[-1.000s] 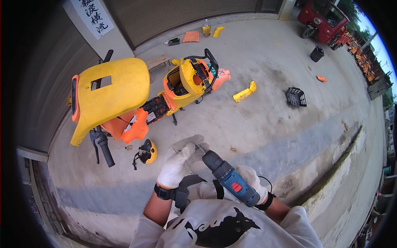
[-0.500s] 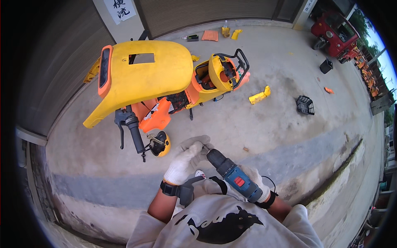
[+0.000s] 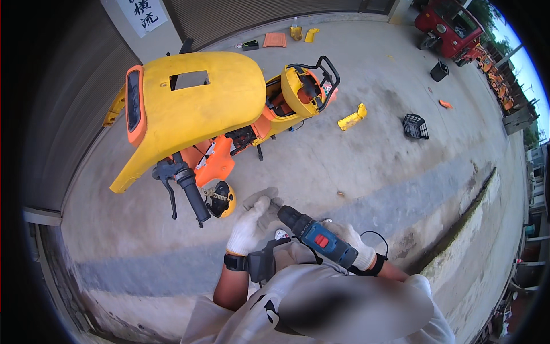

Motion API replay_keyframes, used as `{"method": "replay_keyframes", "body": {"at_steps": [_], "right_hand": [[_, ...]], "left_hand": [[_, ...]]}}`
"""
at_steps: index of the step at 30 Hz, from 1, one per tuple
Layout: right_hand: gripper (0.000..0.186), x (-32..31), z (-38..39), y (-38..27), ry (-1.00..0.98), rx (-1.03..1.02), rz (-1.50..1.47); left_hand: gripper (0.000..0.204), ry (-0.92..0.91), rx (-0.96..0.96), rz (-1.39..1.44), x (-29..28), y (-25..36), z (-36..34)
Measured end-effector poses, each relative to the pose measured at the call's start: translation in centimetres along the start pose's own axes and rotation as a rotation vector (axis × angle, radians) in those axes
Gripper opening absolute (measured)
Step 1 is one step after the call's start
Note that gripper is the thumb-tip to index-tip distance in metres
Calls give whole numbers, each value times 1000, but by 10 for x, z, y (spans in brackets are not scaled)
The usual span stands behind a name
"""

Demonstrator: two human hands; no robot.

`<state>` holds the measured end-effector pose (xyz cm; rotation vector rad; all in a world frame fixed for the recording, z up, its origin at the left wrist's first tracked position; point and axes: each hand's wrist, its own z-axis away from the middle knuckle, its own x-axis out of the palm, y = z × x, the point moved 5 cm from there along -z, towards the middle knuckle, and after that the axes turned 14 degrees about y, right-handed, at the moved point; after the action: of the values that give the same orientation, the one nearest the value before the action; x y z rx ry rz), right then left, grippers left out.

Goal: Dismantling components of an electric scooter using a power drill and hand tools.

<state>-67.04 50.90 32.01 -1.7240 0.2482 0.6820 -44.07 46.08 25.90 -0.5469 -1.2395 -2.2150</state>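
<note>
My right hand (image 3: 356,245), in a white work glove, grips a blue and black cordless drill (image 3: 323,243) that points up and to the left. At the drill's front end, my left hand (image 3: 252,222), gloved too, has its fingers drawn together just ahead of the black chuck. Whatever those fingers hold is too small to make out. Beyond my hands stands a yellow and orange scooter (image 3: 200,97) with a large yellow canopy. Its black handlebar grip (image 3: 193,198) and a yellow helmet (image 3: 220,199) are closest to my left hand.
Yellow plastic pieces (image 3: 352,117) and a black crate (image 3: 415,126) lie on the concrete floor (image 3: 366,166) to the right. Farther back are a black bin (image 3: 439,71) and a red three-wheeled vehicle (image 3: 450,28). A low concrete ledge (image 3: 458,241) runs along the right.
The view has shifted, so the scooter's handlebar shows nearer and lower. The drill and both hands have moved slightly left together, keeping nearly the same hold.
</note>
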Motion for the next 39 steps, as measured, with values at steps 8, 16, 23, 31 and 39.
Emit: {"method": "replay_keyframes", "body": {"at_steps": [8,16,23,31,39], "right_hand": [[32,8,-14,53,-48,231,-74],[34,40,-75,146,-154,373,-162],[39,111,-131,270,-246,560,-212],[39,189,-201,374,-289,524,-135],[31,304,-281,462,-290,163,-64]], "left_hand": [[37,74,-276,127,-5,-36,-53],[28,374,-383,114,-18,-62,-150],[32,513,-390,-13,-58,-105,-275],[39,504,-377,-37,-161,-142,-395],[47,489,-173,97,-299,-158,-488]]}}
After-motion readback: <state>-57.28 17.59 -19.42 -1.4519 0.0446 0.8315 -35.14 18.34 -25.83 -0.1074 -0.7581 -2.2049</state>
